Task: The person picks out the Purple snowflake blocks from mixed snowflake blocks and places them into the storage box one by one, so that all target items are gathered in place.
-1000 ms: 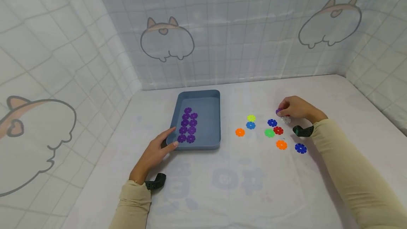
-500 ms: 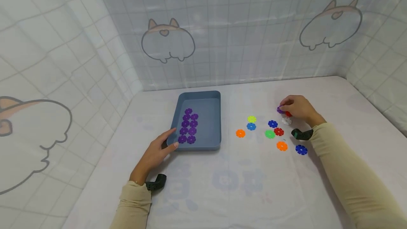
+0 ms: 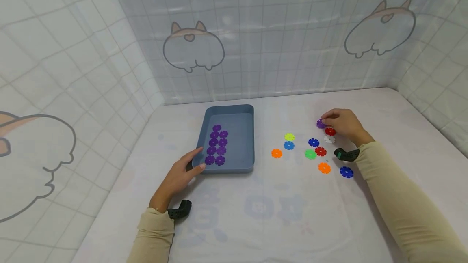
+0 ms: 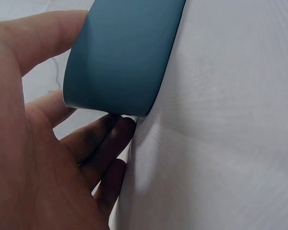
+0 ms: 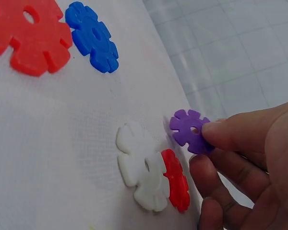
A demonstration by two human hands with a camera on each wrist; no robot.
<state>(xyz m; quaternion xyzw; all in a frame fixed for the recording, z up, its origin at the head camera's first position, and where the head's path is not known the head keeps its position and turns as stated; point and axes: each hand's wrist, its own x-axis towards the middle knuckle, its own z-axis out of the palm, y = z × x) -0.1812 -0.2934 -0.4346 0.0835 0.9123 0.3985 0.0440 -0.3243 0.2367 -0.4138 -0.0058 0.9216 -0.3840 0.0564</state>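
My left hand (image 3: 179, 175) holds the near left corner of a blue-grey tray (image 3: 249, 141), thumb at the front rim and index finger along the left side. In the left wrist view, the other fingers sit low beside the tray wall (image 4: 120, 57). Inside the tray, several purple flower-shaped discs (image 3: 213, 142) lie in two columns. My right hand (image 3: 345, 124) pinches a notched purple disc (image 5: 185, 129) between thumb and fingers, off at the far right. Right under that hand are a red disc (image 5: 176, 179) and a white disc (image 5: 139, 163), overlapping in the right wrist view.
Loose discs lie right of the tray: a yellow one (image 3: 289, 136), a light blue one (image 3: 289, 145), a green one (image 3: 310, 154), a red one (image 3: 320, 151), plus orange and dark blue ones. A white cloth covers the table (image 3: 263, 222); tile-patterned sheets (image 3: 278, 44) rise behind and beside it.
My right hand has shifted slightly, bringing the purple disc a little up and uncovering the red and white discs beneath. The left hand stays at the tray corner.
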